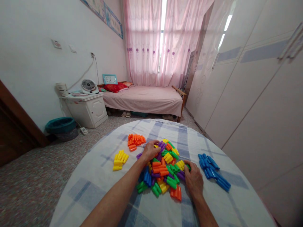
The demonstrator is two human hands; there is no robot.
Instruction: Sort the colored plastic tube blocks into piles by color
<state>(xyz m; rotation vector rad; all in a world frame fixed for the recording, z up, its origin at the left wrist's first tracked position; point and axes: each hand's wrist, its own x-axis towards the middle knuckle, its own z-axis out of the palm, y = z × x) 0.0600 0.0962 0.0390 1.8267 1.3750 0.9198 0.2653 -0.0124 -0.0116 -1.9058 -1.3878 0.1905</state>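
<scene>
Left hand (pixel 150 150): just above the middle of the frame, on the far edge of the mixed pile (pixel 165 171). Our fingers curl down onto purple and yellow pieces, but we cannot tell whether they grip any.
Right hand (pixel 194 181): lower centre-right, palm down on the pile's right edge. Our fingertips are bent against a green piece (pixel 188 166), and we cannot tell if it is grasped.
Mixed pile: short plastic tubes in many colours, heaped at the centre between our two hands.
Orange group (pixel 136 140): just left of our left hand, apart from the pile.
Yellow group (pixel 120 160): further left, lying alone.
Blue group (pixel 213 171): right of our right hand, spread towards the table edge.
Table (pixel 94 179): round, under a checked cloth, filling the lower frame.
Background: a bed (pixel 144 97) at upper centre, a white cabinet (pixel 88 110) with a fan (pixel 88 85) at left.
</scene>
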